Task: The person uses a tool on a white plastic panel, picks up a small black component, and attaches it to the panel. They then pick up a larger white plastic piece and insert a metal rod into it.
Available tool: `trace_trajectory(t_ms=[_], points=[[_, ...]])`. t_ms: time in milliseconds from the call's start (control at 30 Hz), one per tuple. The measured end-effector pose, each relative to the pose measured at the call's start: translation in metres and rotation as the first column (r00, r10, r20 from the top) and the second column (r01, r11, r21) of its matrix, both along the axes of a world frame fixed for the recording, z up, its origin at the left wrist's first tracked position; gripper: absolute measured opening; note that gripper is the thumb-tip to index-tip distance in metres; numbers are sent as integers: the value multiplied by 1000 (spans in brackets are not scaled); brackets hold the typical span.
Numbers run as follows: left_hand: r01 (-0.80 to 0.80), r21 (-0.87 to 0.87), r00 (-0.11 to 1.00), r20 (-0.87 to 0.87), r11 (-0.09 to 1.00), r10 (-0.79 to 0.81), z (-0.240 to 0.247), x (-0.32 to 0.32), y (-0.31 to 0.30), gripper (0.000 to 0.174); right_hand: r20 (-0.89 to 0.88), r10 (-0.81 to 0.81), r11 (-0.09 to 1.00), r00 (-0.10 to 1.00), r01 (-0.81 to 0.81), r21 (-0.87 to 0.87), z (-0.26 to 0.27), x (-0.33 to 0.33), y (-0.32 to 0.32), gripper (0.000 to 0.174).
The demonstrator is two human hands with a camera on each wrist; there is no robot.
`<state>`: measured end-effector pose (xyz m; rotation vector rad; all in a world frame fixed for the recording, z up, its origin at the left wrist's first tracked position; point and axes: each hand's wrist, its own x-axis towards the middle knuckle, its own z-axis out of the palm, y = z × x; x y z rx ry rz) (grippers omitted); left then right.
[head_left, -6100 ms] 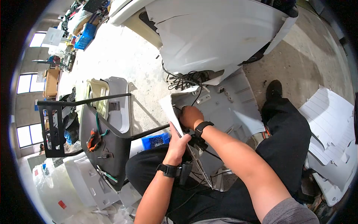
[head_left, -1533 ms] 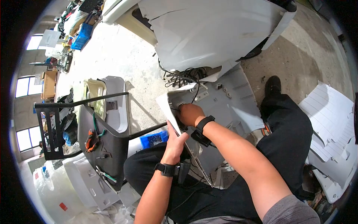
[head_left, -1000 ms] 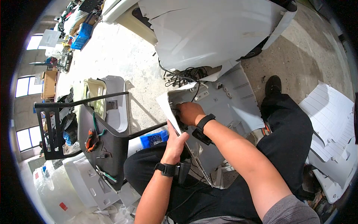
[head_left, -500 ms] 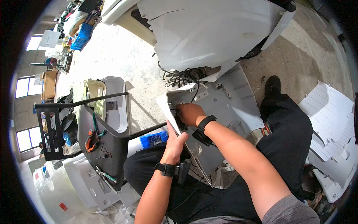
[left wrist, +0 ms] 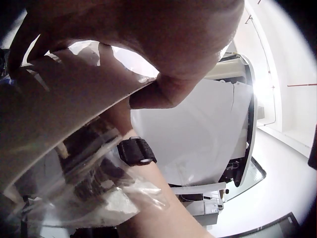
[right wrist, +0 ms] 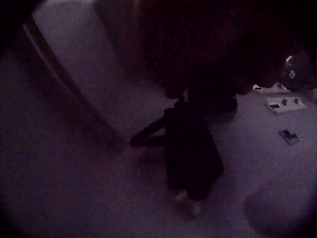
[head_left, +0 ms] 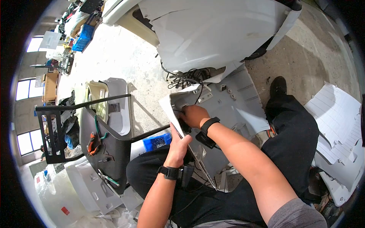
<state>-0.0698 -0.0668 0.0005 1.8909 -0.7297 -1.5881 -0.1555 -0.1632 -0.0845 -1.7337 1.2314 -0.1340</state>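
Observation:
A white plastic body panel (head_left: 232, 108) stands tilted on my lap. My left hand (head_left: 178, 146) grips its near edge, thumb on one face and fingers on the other; the left wrist view shows the thumb (left wrist: 158, 94) pressed on the panel edge (left wrist: 64, 119). My right hand (head_left: 192, 114) reaches into the panel's hollow side, fingers curled round a black part (right wrist: 190, 153) with a thin black wire (right wrist: 148, 139) on it. The right wrist view is very dark, so the grip shows only dimly.
A large white vehicle shell (head_left: 216, 34) lies ahead, with a bundle of black cables (head_left: 190, 78) under it. A black chair (head_left: 102, 140) on its side at my left carries pliers and hand tools. A blue bin (head_left: 157, 142) is beside my knee. White slatted panels (head_left: 338, 121) lie at right.
Since six seconds ago the right hand has shifted slightly up and left inside the panel. Over the last second both hands have hardly moved.

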Motion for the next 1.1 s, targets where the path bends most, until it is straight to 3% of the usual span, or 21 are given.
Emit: trace_trajectory(t_ms=[100,267,467,533,633,800,900,1100], points=[[-5,8,1000,-13,1000,6,1,-1,0,87,50,20,997,999,-16,-81,-5,4,2,31],[-6,5,1000,-11,1000,6,5,-3,-2,87,26,43,984,999,-38,-174,-8,6,4,23],[9,-27,1000,-28,1000,-10,-3,1,1,85,-33,115,969,993,-119,-218,-1,4,2,16],[16,-92,999,38,996,-12,-6,1,1,95,-62,126,960,990,-138,-245,3,1,1,16],[0,-29,1000,-4,1000,0,1,-1,-1,95,-98,152,945,983,-174,-277,7,-1,0,16],[10,-70,1000,-5,998,-10,-4,1,0,94,-80,176,926,981,-193,-325,1,-4,0,17],[5,-83,1000,-4,997,-5,-10,3,2,94,-84,93,933,992,-117,-339,-3,-6,1,18],[2,-53,1000,-21,999,-3,-5,2,1,94,83,-101,985,991,111,-130,-16,-9,6,20]])
